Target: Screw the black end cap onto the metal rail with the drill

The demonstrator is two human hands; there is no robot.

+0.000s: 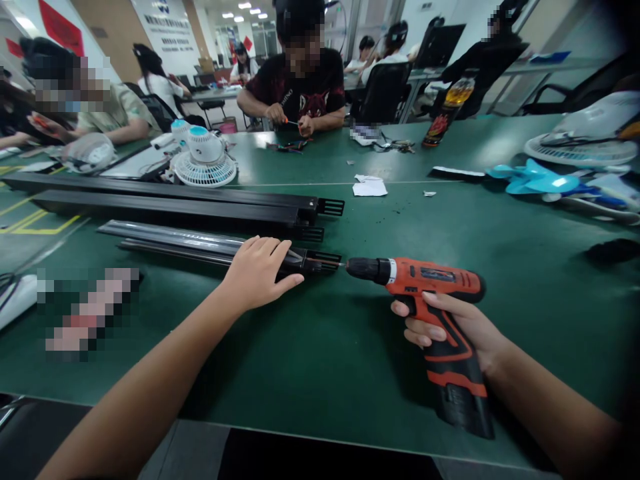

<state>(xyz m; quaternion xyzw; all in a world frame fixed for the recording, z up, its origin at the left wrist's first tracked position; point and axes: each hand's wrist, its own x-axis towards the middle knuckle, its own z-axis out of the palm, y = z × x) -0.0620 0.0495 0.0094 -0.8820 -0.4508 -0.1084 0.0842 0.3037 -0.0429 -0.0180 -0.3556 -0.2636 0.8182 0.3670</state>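
My right hand (467, 327) grips an orange and black cordless drill (433, 277) by its handle, the index finger near the trigger. The drill points left, its thin bit at the slotted end of a long black housing (200, 241); contact is hard to make out. My left hand (257, 273) lies across that housing near the same end, fingers bent over its far side and thumb on the near side. The housing has a glossy upper face and lies flat on the green table (310, 360).
Two more long black housings (170, 207) lie just beyond. Farther back are white fan parts (205, 157), paper scraps (370, 185), a drink bottle (449, 112) and blue fan blades (533, 179). Across the table a person (315, 87) handles a small tool.
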